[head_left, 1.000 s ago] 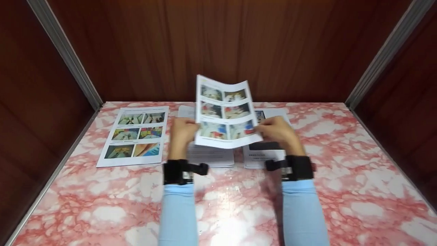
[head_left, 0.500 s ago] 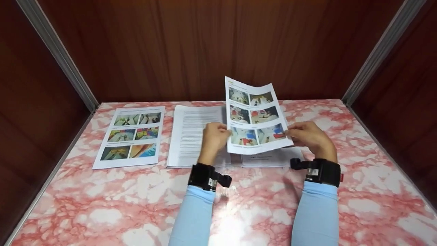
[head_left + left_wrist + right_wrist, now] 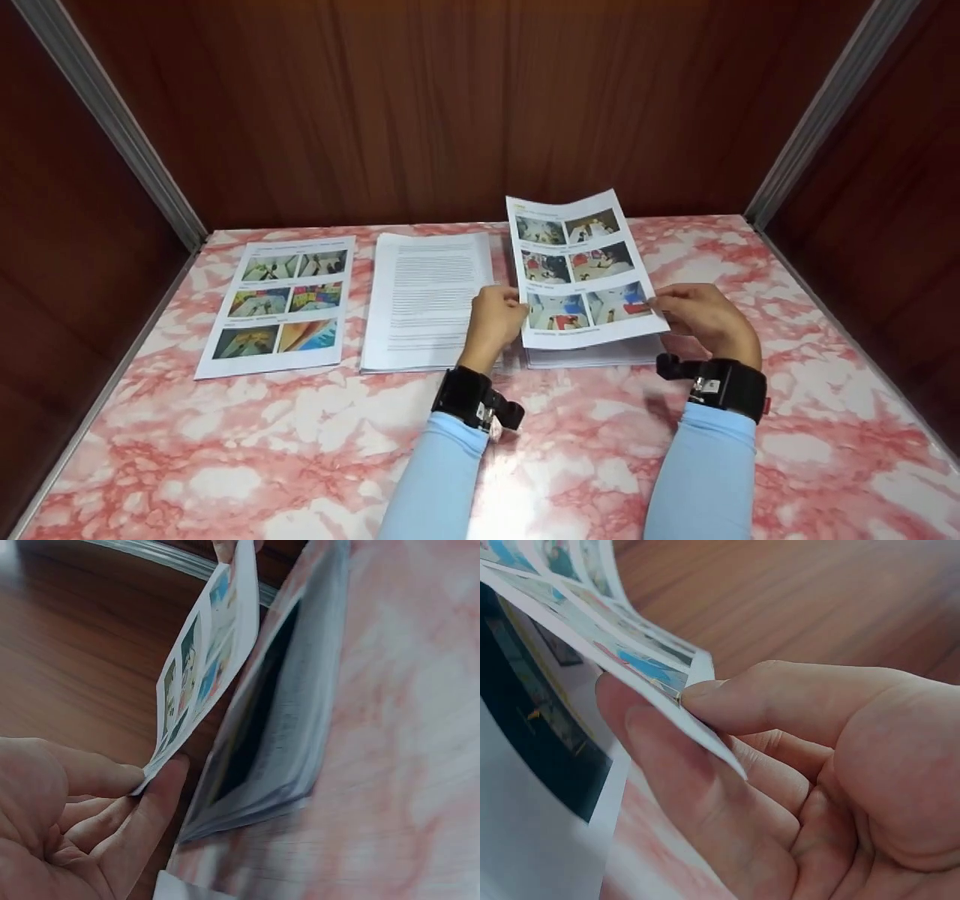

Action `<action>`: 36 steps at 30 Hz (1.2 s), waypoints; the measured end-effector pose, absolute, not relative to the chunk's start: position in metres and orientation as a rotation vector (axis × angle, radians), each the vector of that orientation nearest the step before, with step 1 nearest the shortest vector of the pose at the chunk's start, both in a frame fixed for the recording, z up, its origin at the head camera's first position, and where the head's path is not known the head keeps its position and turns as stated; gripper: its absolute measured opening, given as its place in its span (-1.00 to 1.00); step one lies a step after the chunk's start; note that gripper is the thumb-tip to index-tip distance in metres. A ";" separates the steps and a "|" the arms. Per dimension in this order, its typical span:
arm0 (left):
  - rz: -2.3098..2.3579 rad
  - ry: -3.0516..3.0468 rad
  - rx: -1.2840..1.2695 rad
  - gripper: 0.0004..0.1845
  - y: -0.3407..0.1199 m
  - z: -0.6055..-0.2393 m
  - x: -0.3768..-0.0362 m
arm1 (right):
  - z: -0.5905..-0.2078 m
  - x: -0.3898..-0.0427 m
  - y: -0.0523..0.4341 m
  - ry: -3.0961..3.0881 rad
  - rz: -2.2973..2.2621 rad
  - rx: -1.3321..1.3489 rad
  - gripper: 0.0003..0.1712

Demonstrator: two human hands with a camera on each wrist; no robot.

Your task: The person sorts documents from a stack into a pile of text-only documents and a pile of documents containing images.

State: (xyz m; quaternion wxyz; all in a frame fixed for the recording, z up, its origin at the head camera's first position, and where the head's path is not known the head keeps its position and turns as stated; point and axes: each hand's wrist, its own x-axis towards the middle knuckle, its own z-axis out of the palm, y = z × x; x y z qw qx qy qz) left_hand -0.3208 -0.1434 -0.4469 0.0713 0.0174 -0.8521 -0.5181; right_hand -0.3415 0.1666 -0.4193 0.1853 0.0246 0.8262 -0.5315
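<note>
A sheet of paper (image 3: 577,274) printed with several colour photos is held up, slightly bowed, over the right-hand stack of paper (image 3: 600,355). My left hand (image 3: 495,319) pinches its left edge between thumb and fingers, as the left wrist view also shows with the sheet (image 3: 202,652) standing above the stack (image 3: 292,705). On the opposite edge my right hand (image 3: 709,315) pinches the sheet near its lower corner. In the right wrist view, the thumb lies on the printed face and the fingers behind it. Most of the right-hand stack is hidden beneath the sheet in the head view.
A middle stack of text pages (image 3: 427,300) lies left of my left hand. Farther left is another stack topped by a photo page (image 3: 281,304). The red and white marbled table (image 3: 300,450) meets a brown wood-grain wall (image 3: 450,112) at the back, with side panels left and right.
Both hands have carried the photo sheet rightward, from over the middle stack to over the right-hand stack, and then lowered it. The middle stack's text page has come into view.
</note>
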 end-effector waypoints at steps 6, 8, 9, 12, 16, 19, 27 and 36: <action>-1.512 -2.611 0.063 -0.73 -0.138 -0.454 -0.320 | -0.428 -0.341 0.169 2.138 -1.661 0.146 -0.50; -1.496 -2.635 0.078 -0.70 -0.137 -0.455 -0.319 | -0.428 -0.338 0.166 2.015 -1.755 0.168 -0.52; -1.495 -2.643 0.087 -0.68 -0.136 -0.455 -0.319 | -0.427 -0.337 0.165 1.938 -1.811 0.188 -0.52; -1.480 -2.670 0.097 -0.66 -0.134 -0.457 -0.319 | -0.427 -0.335 0.165 1.890 -1.851 0.208 -0.52; -1.436 -2.707 0.107 -0.68 -0.133 -0.458 -0.318 | -0.436 -0.340 0.170 1.919 -1.832 0.248 -0.51; -1.388 -2.743 0.123 -0.68 -0.133 -0.457 -0.317 | -0.441 -0.343 0.171 1.952 -1.805 0.272 -0.49; -1.372 -2.787 0.155 -0.74 -0.133 -0.455 -0.316 | -0.441 -0.342 0.171 1.988 -1.763 0.315 -0.54; -1.419 -2.829 0.213 -0.77 -0.133 -0.454 -0.315 | -0.442 -0.342 0.172 1.999 -1.720 0.347 -0.42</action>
